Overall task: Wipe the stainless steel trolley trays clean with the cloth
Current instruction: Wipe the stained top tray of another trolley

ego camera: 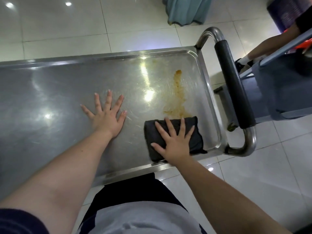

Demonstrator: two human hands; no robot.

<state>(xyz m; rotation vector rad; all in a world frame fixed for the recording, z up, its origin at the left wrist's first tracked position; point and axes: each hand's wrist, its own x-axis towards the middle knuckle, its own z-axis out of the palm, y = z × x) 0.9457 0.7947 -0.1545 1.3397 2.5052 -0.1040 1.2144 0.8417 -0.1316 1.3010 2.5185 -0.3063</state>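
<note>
Right hand (173,142) presses cloth (196,141); left hand (107,115) beside.

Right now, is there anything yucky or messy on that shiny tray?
Yes. A brownish-yellow smear runs down the tray near the handle end. It ends just above the dark cloth under the right hand, so that patch is not yet clean.

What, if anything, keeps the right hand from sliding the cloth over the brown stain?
Probably nothing, so yes: the right hand lies flat on the cloth, whose far edge meets the brown stain. The left hand rests on the tray, off to the side.
</note>
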